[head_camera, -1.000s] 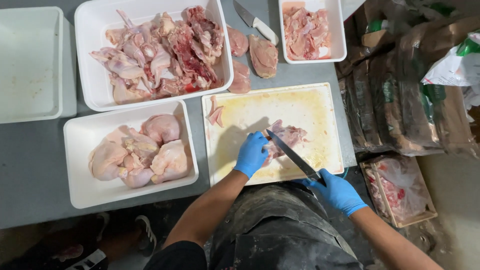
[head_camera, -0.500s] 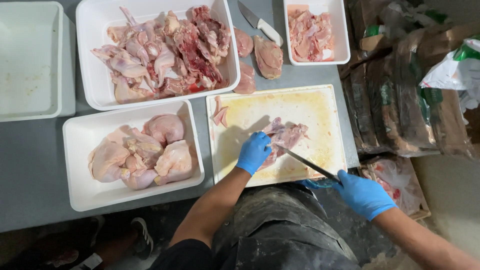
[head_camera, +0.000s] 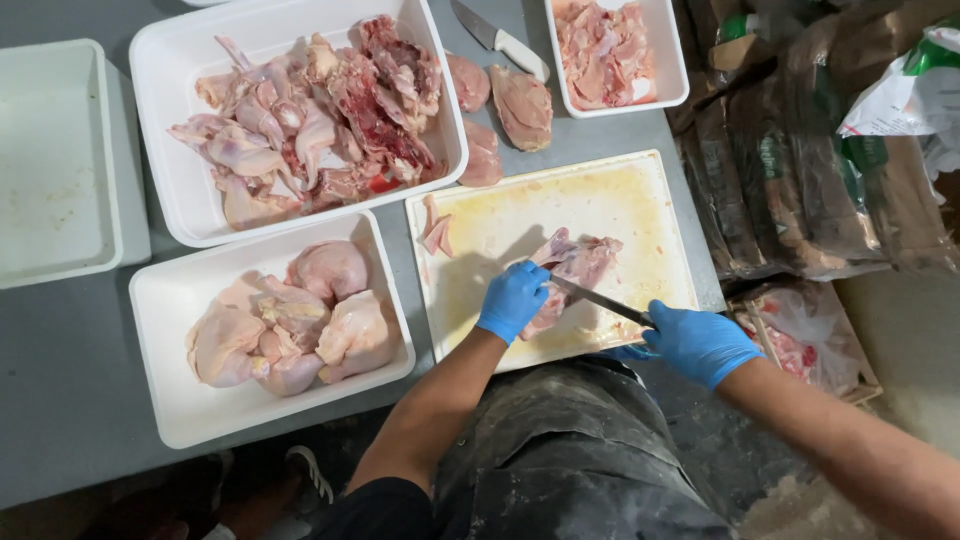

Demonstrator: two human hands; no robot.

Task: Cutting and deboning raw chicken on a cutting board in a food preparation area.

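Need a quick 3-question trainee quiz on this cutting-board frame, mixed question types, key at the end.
1. True or false: the right hand holds a knife whose blade lies against the chicken piece on the cutting board.
2. What does the left hand do?
A. Rests in the empty tray
B. Presses on the chicken piece
C. Grips the spare knife
3. Fill in: the spare knife lies on the table between the tray of carcass trimmings and the tray of ____ meat.

Key: 1 true; 2 B; 3 cut, boneless-looking.
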